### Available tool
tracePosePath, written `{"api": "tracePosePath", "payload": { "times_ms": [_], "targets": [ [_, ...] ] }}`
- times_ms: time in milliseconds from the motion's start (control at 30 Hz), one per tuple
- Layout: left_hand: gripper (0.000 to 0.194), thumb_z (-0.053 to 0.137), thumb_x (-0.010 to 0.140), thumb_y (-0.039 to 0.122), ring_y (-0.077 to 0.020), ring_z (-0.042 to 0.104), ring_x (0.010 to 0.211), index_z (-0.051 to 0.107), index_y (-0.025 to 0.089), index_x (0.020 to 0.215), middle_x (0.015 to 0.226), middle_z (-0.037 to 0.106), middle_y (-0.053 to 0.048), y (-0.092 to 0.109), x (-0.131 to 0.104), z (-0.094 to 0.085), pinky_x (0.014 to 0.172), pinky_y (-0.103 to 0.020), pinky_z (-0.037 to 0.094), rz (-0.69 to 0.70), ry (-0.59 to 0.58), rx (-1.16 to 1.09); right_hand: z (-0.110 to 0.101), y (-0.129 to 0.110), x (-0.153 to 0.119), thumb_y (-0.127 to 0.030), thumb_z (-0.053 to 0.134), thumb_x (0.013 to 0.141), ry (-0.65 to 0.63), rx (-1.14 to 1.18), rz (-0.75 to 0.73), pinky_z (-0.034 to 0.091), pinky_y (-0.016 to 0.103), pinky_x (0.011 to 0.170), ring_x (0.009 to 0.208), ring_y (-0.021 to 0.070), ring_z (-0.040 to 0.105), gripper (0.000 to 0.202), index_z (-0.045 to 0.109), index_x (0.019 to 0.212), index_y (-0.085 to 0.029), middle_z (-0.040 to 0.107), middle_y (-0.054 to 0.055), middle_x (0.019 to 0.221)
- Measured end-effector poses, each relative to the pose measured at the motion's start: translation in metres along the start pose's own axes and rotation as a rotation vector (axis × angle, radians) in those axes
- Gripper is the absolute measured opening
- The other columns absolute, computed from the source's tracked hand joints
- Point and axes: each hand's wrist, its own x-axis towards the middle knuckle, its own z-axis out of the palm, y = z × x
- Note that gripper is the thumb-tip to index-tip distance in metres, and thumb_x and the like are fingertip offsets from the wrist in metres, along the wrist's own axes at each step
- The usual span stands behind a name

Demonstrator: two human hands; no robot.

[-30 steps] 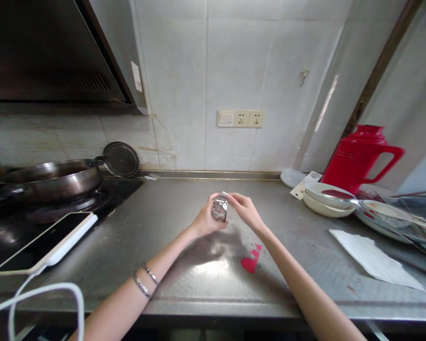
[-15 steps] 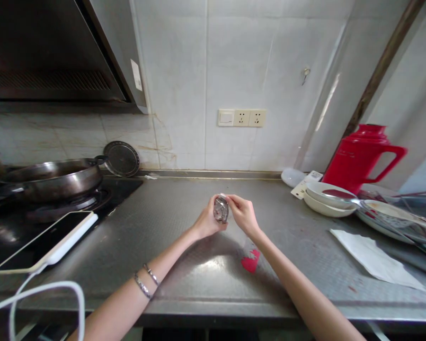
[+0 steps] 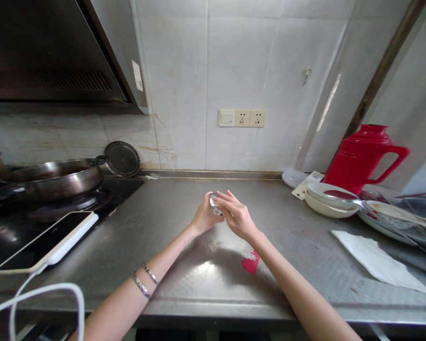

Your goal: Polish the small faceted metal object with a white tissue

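Note:
My left hand (image 3: 204, 215), with two silver bracelets on the forearm, is wrapped round a small shiny silvery object (image 3: 215, 203) above the middle of the metal counter. Its lower part is hidden by my fingers. My right hand (image 3: 237, 215) lies over the object's right side and top, fingers stretched out and touching it. Below my right wrist, a red torn patch (image 3: 251, 263) shows on the counter.
To the left are a metal pan (image 3: 60, 180) on the stove, a round dark lid (image 3: 122, 159) and a phone (image 3: 46, 241) with a white cable. At right stand a red thermos (image 3: 358, 158), stacked bowls (image 3: 330, 206), plates and a white napkin (image 3: 378, 260).
My right hand has gone from pinching at the object's upper right edge to lying across it with fingers extended. My left hand and the object have shifted slightly left.

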Motion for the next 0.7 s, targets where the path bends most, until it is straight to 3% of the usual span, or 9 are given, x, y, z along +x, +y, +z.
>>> {"api": "tracePosePath", "payload": {
  "times_ms": [67,167,300,433,567,700],
  "targets": [
    [0.081,0.078,0.056,0.02,-0.0179,0.06,0.09,0.032,0.02,0.122,0.108,0.06,-0.007,0.0,0.002,-0.002,0.083,-0.033,0.047,0.016,0.026,0.034,-0.003,-0.002,0.001,-0.024,0.043,0.093,0.058,0.007,0.054,0.035,0.05,0.108,0.118,0.0229,0.056,0.03,0.066,0.111,-0.03,0.069,0.004,0.11],
    [0.078,0.078,0.056,0.022,-0.0166,0.059,0.086,0.033,0.02,0.12,0.102,0.059,-0.004,0.003,0.001,-0.003,0.078,-0.031,0.047,0.028,0.071,0.085,-0.008,-0.001,0.003,-0.031,0.044,0.094,0.263,-0.052,0.203,0.047,0.042,0.093,0.101,0.0232,0.059,0.027,0.07,0.102,-0.028,0.067,0.007,0.1],
    [0.079,0.078,0.056,0.023,-0.014,0.059,0.078,0.033,0.022,0.12,0.097,0.059,-0.001,0.007,-0.003,0.0,0.074,-0.028,0.047,0.007,0.025,0.025,-0.011,0.002,0.006,-0.035,0.047,0.092,0.439,-0.157,0.266,0.05,0.034,0.078,0.084,0.0199,0.057,0.026,0.071,0.096,-0.027,0.058,0.006,0.087],
    [0.079,0.08,0.055,0.024,-0.0154,0.06,0.082,0.035,0.022,0.12,0.101,0.061,-0.004,0.008,-0.006,0.004,0.075,-0.03,0.047,0.016,-0.021,0.03,-0.008,0.003,0.005,-0.033,0.047,0.092,0.401,-0.139,0.24,0.051,0.034,0.079,0.087,0.0204,0.061,0.025,0.072,0.094,-0.027,0.063,0.006,0.089],
    [0.079,0.081,0.054,0.023,-0.0177,0.06,0.088,0.038,0.021,0.121,0.103,0.062,-0.005,0.008,-0.006,0.005,0.08,-0.031,0.047,0.017,0.005,0.005,0.0,0.004,0.0,-0.028,0.048,0.091,0.312,-0.043,0.213,0.051,0.037,0.088,0.096,0.0219,0.065,0.025,0.071,0.102,-0.027,0.071,0.006,0.102],
    [0.078,0.081,0.053,0.021,-0.0191,0.061,0.092,0.041,0.02,0.12,0.104,0.063,-0.005,0.008,-0.004,0.004,0.083,-0.032,0.047,0.022,0.022,-0.055,0.006,0.006,-0.005,-0.026,0.048,0.09,0.247,-0.027,0.189,0.05,0.04,0.096,0.107,0.0218,0.063,0.027,0.07,0.106,-0.03,0.069,0.002,0.112]
  ]
}}
